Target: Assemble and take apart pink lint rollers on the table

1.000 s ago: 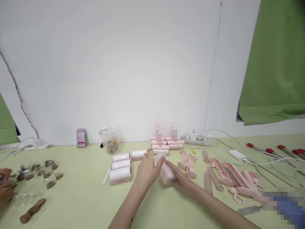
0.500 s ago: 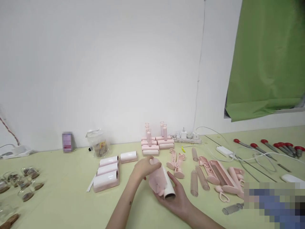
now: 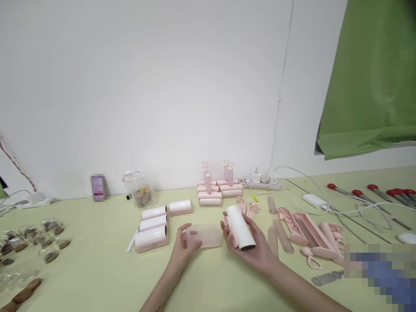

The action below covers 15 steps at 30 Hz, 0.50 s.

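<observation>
Because the worktop (image 3: 100, 268) carries parts on both sides of the work, a wide sweep of either arm could scatter the loose pink parts (image 3: 294, 229) on the right or nudge the cased rolls (image 3: 152, 223) on the left. Cupped in the right hand (image 3: 260, 251), the white roll (image 3: 241, 227) lies tilted above the worktop, its hollow end toward the wearer; that grip is closed around it and could lose it if the fingers relax, the surface looking smooth. The left hand (image 3: 185, 247) pinches the pale cover (image 3: 206, 237) by its left end only, so a bump at the free end, near the right fingertips, could twist it loose. Smallest, the pink piece (image 3: 231, 232) along the roll's left side could slip out should the roll turn.
</observation>
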Motion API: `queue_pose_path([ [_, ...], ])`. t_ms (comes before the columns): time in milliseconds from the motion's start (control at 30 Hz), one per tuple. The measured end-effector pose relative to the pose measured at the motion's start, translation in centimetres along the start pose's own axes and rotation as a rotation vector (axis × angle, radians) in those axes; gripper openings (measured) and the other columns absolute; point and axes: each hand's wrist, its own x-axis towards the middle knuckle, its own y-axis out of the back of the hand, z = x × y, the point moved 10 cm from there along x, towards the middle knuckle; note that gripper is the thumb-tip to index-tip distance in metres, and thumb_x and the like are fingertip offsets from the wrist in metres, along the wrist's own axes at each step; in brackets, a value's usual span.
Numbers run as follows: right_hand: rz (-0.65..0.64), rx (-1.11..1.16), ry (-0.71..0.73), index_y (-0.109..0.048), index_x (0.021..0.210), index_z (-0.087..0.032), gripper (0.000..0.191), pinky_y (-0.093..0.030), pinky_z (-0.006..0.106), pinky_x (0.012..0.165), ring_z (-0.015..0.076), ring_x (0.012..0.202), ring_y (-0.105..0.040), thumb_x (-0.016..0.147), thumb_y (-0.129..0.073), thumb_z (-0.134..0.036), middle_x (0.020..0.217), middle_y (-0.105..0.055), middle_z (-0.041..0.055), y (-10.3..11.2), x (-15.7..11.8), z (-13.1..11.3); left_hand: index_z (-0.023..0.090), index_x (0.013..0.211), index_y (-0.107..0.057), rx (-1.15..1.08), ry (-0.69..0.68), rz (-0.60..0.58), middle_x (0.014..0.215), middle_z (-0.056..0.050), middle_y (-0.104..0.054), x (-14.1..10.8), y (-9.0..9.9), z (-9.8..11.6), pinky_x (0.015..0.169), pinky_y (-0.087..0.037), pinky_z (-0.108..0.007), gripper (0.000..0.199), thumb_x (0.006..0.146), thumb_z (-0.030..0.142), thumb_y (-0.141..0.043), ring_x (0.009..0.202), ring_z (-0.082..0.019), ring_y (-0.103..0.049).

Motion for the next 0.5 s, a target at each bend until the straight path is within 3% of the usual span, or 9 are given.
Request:
queue_pose_path([
  [33,-0.001,-0.011,0.014,-0.053,0.110,-0.021,0.032,-0.045,0.023,0.069,0.0133,0.083,-0.056,0.081,-0.049,-0.034,0.097,-0.056,0.0072,-0.5,-0.5,-0.4,0.017,0.114,-0.035,0.041,0.012,-0.010,0.099,-0.011,-0.057,-0.1,-0.3,-0.2,0.086,-0.041,-0.038,0.072,0.055,0.038,-0.071,0.092,-0.024,-0.057],
  [100,0.024,-0.037,0.010,-0.053,0.110,-0.021,0.033,-0.045,0.023,0.068,0.0141,0.082,-0.056,0.081,-0.050,-0.033,0.097,-0.056,0.0078,-0.9,-1.7,-0.7,0.017,0.120,-0.033,0.168,-0.030,0.086,0.116,-0.014,-0.048,-0.7,0.1,0.9,0.094,-0.033,-0.042,0.080,0.054,0.036,-0.072,0.110,-0.028,-0.045],
  [167,0.060,-0.055,-0.030,-0.054,0.108,-0.021,0.031,-0.046,0.022,0.064,0.0137,0.079,-0.057,0.080,-0.050,-0.033,0.096,-0.056,0.0081,-0.2,-2.8,-0.1,0.019,0.123,-0.032,0.326,-0.172,0.201,0.128,-0.013,-0.038,-2.1,0.3,3.9,0.101,-0.023,-0.043,0.073,0.061,0.036,-0.067,0.123,-0.027,-0.029],
  [200,0.069,-0.058,-0.054,-0.055,0.107,-0.021,0.031,-0.046,0.021,0.062,0.0131,0.076,-0.057,0.080,-0.051,-0.034,0.096,-0.057,0.0079,0.3,-3.2,0.4,0.020,0.122,-0.034,0.374,-0.257,0.205,0.128,-0.012,-0.038,-2.9,-0.2,5.5,0.102,-0.022,-0.043,0.063,0.068,0.036,-0.061,0.123,-0.025,-0.029],
  [267,0.062,-0.067,-0.099,-0.058,0.103,-0.022,0.029,-0.045,0.020,0.058,0.0119,0.071,-0.058,0.079,-0.052,-0.037,0.094,-0.058,0.0077,1.3,-3.7,1.5,0.022,0.120,-0.039,0.368,-0.348,0.043,0.120,-0.009,-0.047,-4.4,-3.0,7.1,0.098,-0.029,-0.040,0.045,0.078,0.034,-0.049,0.114,-0.022,-0.041],
  [367,0.079,-0.085,-0.190,-0.061,0.096,-0.018,0.032,-0.043,0.017,0.052,0.0111,0.063,-0.059,0.076,-0.054,-0.041,0.083,-0.061,0.0082,3.0,-3.8,3.7,0.022,0.117,-0.046,0.223,-0.227,-0.251,0.112,-0.008,-0.055,-6.0,-7.4,5.9,0.089,-0.039,-0.034,0.039,0.080,0.034,-0.048,0.101,-0.020,-0.051],
  [433,0.123,-0.118,-0.221,-0.061,0.095,-0.017,0.033,-0.042,0.017,0.050,0.0114,0.061,-0.060,0.075,-0.055,-0.042,0.077,-0.062,0.0078,3.8,-3.8,4.6,0.018,0.110,-0.052,0.108,-0.096,-0.325,0.103,-0.009,-0.060,-6.5,-9.1,4.2,0.083,-0.043,-0.031,0.038,0.077,0.037,-0.054,0.094,-0.020,-0.056],
  [500,0.152,-0.192,-0.152,-0.060,0.101,-0.021,0.033,-0.043,0.018,0.049,0.0122,0.060,-0.060,0.077,-0.054,-0.042,0.074,-0.063,0.0065,3.9,-3.8,4.2,0.014,0.092,-0.058,-0.004,0.010,-0.296,0.083,-0.007,-0.065,-6.4,-9.3,3.0,0.072,-0.047,-0.029,0.034,0.072,0.041,-0.059,0.079,-0.019,-0.061],
])
